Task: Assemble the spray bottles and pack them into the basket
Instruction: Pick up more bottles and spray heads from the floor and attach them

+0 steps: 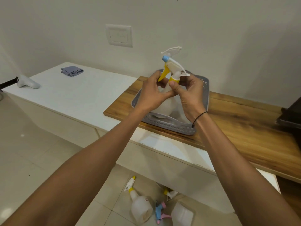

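Both hands (pixel 166 93) gripping spray bottle (pixel 164 105) w/ trigger head (pixel 172 66)

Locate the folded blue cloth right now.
In the head view, the folded blue cloth lies on the white counter at upper left near the wall, behind and to the right of a white handheld device, well left of the grey basket.
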